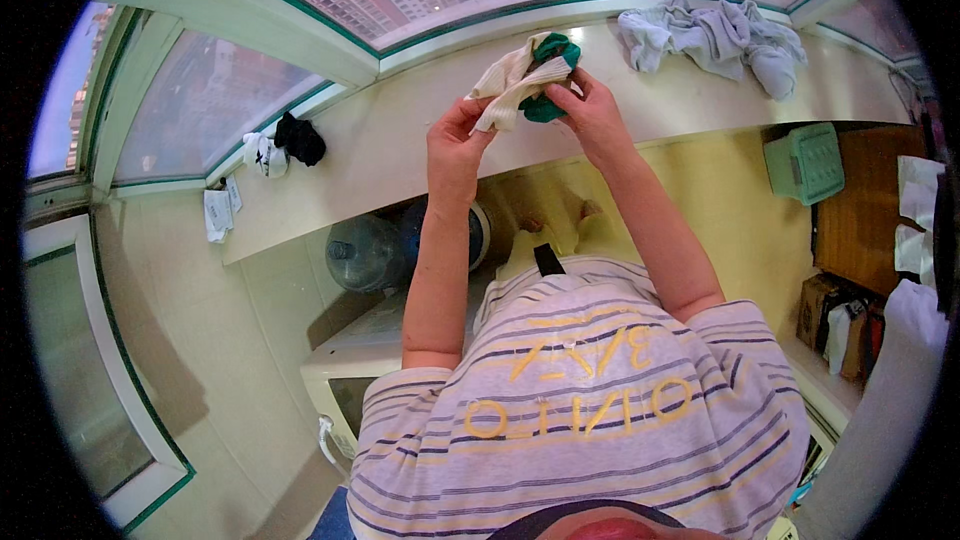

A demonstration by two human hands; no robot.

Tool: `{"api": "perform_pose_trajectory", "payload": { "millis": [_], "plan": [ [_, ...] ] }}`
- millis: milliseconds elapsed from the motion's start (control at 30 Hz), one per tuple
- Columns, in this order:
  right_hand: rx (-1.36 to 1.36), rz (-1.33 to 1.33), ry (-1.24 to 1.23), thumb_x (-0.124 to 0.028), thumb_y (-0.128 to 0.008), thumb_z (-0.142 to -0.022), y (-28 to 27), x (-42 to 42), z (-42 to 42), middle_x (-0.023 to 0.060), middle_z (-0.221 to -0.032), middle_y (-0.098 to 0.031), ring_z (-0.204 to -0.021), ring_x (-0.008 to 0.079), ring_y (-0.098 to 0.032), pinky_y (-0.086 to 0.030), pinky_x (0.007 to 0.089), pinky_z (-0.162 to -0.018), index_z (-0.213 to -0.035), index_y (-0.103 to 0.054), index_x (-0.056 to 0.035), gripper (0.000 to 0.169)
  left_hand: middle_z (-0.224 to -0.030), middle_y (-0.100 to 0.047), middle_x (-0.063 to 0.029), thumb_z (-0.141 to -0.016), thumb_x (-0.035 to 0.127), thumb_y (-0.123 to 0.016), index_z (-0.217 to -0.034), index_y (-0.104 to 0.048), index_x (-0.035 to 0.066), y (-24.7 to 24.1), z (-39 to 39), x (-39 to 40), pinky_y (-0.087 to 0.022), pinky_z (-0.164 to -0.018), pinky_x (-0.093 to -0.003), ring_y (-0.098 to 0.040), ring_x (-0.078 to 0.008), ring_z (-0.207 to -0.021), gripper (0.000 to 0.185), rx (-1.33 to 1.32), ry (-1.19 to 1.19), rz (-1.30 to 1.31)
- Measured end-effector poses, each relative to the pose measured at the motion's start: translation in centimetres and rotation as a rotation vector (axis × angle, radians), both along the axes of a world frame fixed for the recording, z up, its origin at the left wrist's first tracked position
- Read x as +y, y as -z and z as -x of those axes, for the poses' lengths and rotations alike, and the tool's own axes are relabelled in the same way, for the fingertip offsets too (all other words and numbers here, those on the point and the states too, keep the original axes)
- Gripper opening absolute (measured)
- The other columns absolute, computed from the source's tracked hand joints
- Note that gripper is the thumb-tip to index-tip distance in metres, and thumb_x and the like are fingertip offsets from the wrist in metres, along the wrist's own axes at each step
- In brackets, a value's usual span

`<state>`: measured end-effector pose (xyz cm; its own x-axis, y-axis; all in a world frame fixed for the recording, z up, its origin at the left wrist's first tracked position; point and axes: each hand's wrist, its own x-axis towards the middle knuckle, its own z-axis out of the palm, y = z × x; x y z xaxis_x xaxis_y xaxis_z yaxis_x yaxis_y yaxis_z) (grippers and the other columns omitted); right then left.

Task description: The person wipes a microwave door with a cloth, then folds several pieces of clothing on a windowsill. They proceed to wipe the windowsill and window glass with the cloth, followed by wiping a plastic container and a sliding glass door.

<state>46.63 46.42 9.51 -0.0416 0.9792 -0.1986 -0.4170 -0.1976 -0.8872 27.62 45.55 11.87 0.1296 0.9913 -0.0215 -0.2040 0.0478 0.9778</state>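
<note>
Above the window ledge (390, 142) I hold a pair of cream ribbed socks (517, 86) with green parts (556, 49). My left hand (459, 139) pinches the cream cuff ends on the left. On the right, my right hand (589, 109) grips the socks near the green part, thumb on top. The two cream cuffs lie apart and cross towards the green fabric. Further left on the ledge sit a bundled black sock (300, 139) and a bundled white sock (264, 156) with a dark mark.
Crumpled light grey garments (709, 41) lie at the ledge's right. Small white tags (217, 214) rest at its left end. Below stand a large clear water bottle (364, 255) and a white appliance (352, 360). A green plastic box (806, 165) is at the right.
</note>
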Motion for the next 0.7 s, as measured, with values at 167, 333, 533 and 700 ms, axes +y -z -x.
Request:
{"api": "perform_pose_trajectory", "payload": {
  "millis": [167,333,533,700],
  "plan": [
    [-0.089,-0.033,-0.080,-0.025,-0.070,-0.088,-0.4,-0.6,0.6,0.0055,-0.123,-0.054,-0.107,0.0149,-0.057,-0.049,0.0290,-0.087,-0.135,-0.043,-0.0030,0.058,-0.089,-0.064,-0.0014,-0.080,-0.005,-0.068,-0.090,-0.064,0.000,0.6,-0.6,-0.6,-0.050,-0.078,-0.0241,-0.060,-0.0107,-0.086,0.012,0.061,-0.112,-0.072],
    [-0.271,-0.234,-0.127,-0.030,-0.080,-0.076,0.9,-1.1,1.9,0.0129,-0.125,-0.048,-0.114,0.0232,-0.051,-0.041,0.0354,-0.101,-0.135,-0.040,-0.0023,0.076,-0.084,-0.063,-0.0005,-0.076,-0.002,-0.071,-0.083,-0.059,0.001,2.0,-1.4,0.0,-0.050,-0.072,-0.0241,-0.059,-0.0098,-0.077,0.013,0.266,-0.277,-0.306],
    [-0.334,-0.245,-0.101,-0.025,-0.081,-0.075,1.2,-1.5,3.7,0.0122,-0.125,-0.050,-0.115,0.0225,-0.051,-0.041,0.0346,-0.099,-0.136,-0.039,-0.0023,0.078,-0.083,-0.060,-0.0019,-0.078,0.001,-0.072,-0.088,-0.057,0.002,1.8,-2.3,-0.5,-0.048,-0.067,-0.0234,-0.056,-0.0086,-0.076,0.019,0.381,-0.241,-0.297],
    [-0.372,-0.239,-0.113,-0.020,-0.078,-0.081,0.8,-1.5,2.9,0.0073,-0.123,-0.055,-0.107,0.0145,-0.054,-0.046,0.0293,-0.091,-0.140,-0.038,-0.0024,0.073,-0.091,-0.063,-0.0032,-0.078,-0.002,-0.071,-0.099,-0.050,0.003,2.0,-1.4,-0.1,-0.049,-0.072,-0.0226,-0.060,-0.0108,-0.085,0.030,0.121,-0.272,-0.146]
  ]
}}
